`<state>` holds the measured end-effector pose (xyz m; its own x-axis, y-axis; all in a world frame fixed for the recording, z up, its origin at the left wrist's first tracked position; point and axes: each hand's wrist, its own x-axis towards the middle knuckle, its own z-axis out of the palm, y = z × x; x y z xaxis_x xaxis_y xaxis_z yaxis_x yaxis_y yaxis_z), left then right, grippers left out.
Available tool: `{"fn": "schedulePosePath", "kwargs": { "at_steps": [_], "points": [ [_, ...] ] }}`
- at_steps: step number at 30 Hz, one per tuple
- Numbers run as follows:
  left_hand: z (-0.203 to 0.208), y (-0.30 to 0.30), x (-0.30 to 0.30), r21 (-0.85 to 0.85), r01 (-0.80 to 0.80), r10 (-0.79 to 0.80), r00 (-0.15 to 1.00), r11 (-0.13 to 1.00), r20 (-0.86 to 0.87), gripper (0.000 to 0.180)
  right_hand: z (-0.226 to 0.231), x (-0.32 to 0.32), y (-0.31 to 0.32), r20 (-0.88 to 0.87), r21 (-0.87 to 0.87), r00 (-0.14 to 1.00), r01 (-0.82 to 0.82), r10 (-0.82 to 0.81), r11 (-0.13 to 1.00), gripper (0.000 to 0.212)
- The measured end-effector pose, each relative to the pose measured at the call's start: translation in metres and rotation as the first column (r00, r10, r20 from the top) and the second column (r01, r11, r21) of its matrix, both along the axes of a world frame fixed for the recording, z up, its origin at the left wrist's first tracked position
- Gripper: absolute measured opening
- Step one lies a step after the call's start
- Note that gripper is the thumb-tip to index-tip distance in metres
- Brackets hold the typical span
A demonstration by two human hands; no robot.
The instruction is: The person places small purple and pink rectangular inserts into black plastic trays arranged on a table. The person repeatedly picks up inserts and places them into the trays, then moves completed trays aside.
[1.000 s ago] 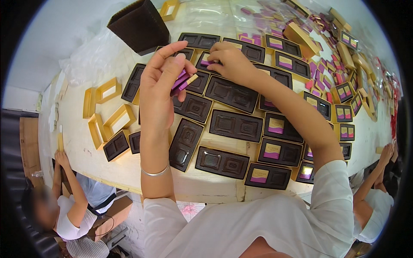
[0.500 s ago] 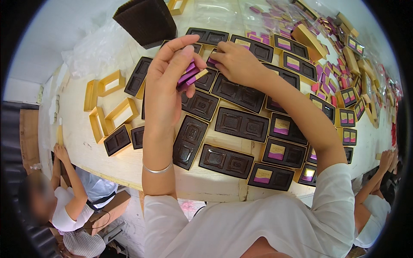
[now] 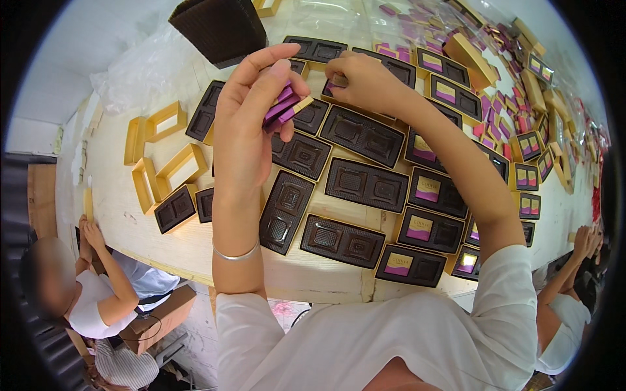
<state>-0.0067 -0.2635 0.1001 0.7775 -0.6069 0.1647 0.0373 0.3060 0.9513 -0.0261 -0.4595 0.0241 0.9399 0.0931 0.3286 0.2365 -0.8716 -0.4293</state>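
My left hand is raised over the left part of the box group, its fingers curled round a small stack of purple-and-gold wrapped chocolates. Farther to the right, my right hand reaches down to a dark tray in a gold box. Its fingertips pinch a wrapped chocolate, of which only a gold and purple bit shows. Below both hands lie gold boxes with dark two-hollow trays, such as a box with bare hollows. Nearer right, a box has one wrapped square in its left hollow.
Gold frames without trays lie at the left. A tall dark corrugated container stands at the back. Loose purple and pink pieces and filled boxes crowd the right. Co-workers' hands rest at the table's left edge; others at the right.
My right hand has shifted a little to the right, its fingers now closer together over a tray. My left hand has drifted slightly left, still holding the chocolates.
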Motion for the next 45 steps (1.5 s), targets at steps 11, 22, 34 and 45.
{"fn": "schedulePosePath", "kwargs": {
  "at_steps": [11, 22, 34, 45],
  "points": [
    [-0.001, 0.0, -0.002, 0.07, -0.028, 0.027, 0.999, 0.997, 0.024, 0.032, -0.025, -0.021, 0.011, 0.266, -0.087, 0.962, 0.083, -0.057, 0.993, 0.009],
    [-0.002, -0.002, -0.005, 0.02, -0.011, 0.011, 1.0, 1.0, -0.026, 0.025, -0.028, -0.01, 0.002, 0.176, -0.046, 0.959, 0.232, -0.221, 0.972, 0.009],
    [-0.021, -0.015, -0.014, -0.015, 0.22, -0.213, 0.921, 0.975, -0.328, 0.042, 0.062, -0.075, 0.022, 0.368, 0.334, 0.926, -0.215, 0.083, 0.918, 0.025],
    [-0.032, -0.014, -0.015, 0.067, 0.39, -0.344, 0.871, 0.918, -0.352, 0.033, 0.044, -0.092, 0.027, 0.283, 0.418, 0.958, -0.09, -0.035, 0.904, 0.019]
  ]
}}
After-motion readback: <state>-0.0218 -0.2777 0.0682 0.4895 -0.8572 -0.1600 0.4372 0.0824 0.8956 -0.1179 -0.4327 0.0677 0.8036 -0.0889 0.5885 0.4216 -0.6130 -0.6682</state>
